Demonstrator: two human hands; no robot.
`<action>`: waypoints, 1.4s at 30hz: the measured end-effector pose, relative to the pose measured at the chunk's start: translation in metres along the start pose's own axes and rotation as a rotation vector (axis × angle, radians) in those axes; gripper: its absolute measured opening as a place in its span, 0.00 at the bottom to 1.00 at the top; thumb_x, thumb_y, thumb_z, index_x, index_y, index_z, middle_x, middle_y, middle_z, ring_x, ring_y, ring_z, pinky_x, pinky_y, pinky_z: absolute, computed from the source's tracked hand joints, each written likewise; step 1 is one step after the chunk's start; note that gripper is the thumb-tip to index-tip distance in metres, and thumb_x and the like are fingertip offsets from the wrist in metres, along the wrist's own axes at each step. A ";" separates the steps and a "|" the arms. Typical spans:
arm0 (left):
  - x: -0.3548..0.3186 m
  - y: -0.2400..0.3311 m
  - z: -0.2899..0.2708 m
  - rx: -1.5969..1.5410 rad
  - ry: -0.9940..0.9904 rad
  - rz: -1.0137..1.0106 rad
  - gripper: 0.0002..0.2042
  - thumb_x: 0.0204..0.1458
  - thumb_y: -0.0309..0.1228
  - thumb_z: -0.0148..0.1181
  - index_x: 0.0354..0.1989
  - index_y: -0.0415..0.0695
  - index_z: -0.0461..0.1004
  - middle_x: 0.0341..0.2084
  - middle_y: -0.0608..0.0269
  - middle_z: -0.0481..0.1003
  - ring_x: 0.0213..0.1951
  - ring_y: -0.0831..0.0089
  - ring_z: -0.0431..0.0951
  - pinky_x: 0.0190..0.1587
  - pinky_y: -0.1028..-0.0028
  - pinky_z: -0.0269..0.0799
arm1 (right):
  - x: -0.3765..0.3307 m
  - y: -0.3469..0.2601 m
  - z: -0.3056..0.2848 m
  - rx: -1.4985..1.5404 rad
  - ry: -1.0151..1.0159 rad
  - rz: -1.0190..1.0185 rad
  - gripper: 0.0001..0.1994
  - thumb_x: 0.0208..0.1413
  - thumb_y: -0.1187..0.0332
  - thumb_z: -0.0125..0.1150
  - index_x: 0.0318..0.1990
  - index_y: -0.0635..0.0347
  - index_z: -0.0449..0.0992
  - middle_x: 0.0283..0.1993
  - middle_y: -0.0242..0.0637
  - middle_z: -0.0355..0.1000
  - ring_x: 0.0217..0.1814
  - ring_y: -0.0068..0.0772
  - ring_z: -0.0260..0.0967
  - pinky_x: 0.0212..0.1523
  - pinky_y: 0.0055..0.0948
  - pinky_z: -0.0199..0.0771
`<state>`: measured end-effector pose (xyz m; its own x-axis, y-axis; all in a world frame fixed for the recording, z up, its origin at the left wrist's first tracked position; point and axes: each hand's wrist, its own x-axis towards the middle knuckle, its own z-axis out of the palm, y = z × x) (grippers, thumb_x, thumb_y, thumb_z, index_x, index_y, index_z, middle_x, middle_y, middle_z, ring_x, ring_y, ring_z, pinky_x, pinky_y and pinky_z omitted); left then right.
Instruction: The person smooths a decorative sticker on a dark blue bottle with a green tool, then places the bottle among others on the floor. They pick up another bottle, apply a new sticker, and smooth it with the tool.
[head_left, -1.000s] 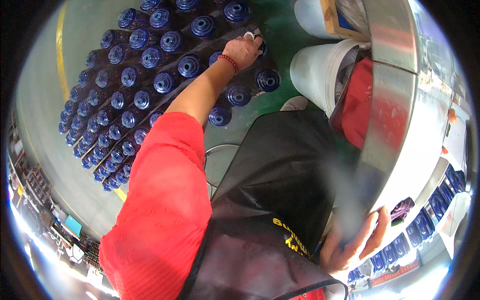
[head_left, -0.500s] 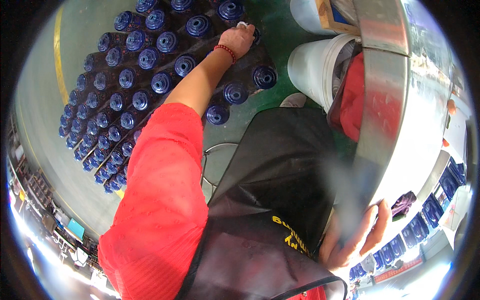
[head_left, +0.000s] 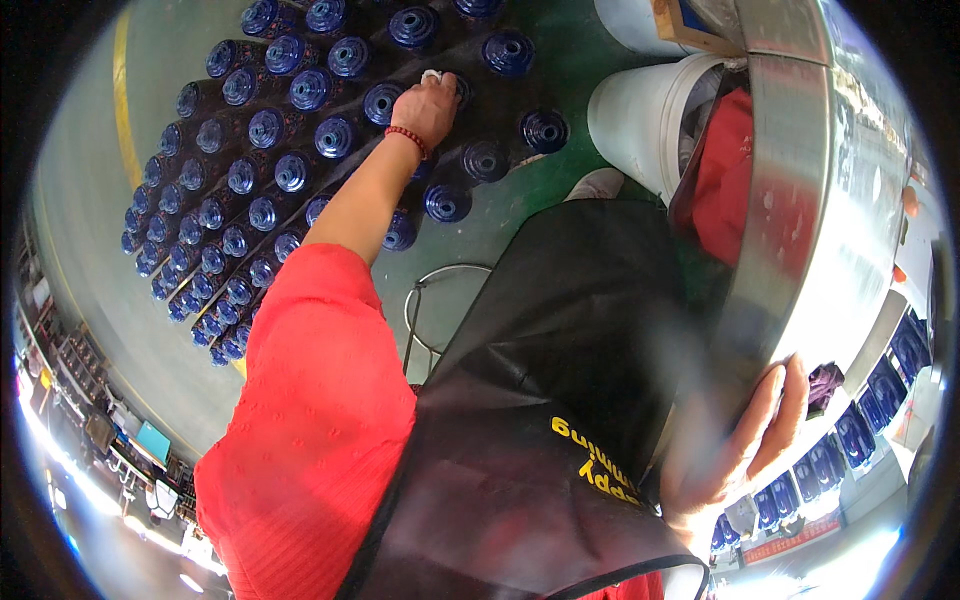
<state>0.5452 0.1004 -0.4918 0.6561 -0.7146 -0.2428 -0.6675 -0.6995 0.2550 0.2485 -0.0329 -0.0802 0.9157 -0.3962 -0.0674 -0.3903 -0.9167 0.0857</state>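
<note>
Far ahead and left of centre, my left hand (head_left: 426, 112) bends over the top of a blue glazed vase, with its fingers closed round a small white wad (head_left: 432, 75), perhaps cloth. That vase is mostly hidden by the hand. Around it stand rows of similar upright blue vases (head_left: 508, 53), each with a stepped top and a hole in the middle. At the lower right, my right hand (head_left: 735, 445) rests at the metal table edge, fingers stretched out and holding nothing visible. A blur covers part of it.
A steel-edged table (head_left: 790, 190) curves along my right. Beside it stands a white bucket (head_left: 640, 120) with red cloth (head_left: 725, 185) next to it. A metal ring stand (head_left: 412, 310) is near my apron (head_left: 570, 320). Dark purple cloth (head_left: 824, 386) lies beyond my right hand.
My left hand has moved left and nearer, to another vase top, still with the white wad. The view has shifted slightly. My right hand stays at the table edge.
</note>
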 end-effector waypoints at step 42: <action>-0.050 0.036 0.034 -0.079 -0.009 -0.060 0.15 0.60 0.42 0.58 0.48 0.47 0.70 0.40 0.43 0.79 0.40 0.45 0.82 0.39 0.52 0.80 | 0.006 0.004 0.010 0.092 0.172 -0.013 0.29 0.56 0.77 0.65 0.67 0.64 0.68 0.69 0.53 0.64 0.69 0.54 0.64 0.69 0.46 0.64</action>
<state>0.4764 0.1105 -0.5020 0.6910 -0.6714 -0.2680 -0.5968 -0.7390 0.3126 0.2513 -0.0398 -0.0903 0.9205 -0.3766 0.1040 -0.3781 -0.9257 -0.0054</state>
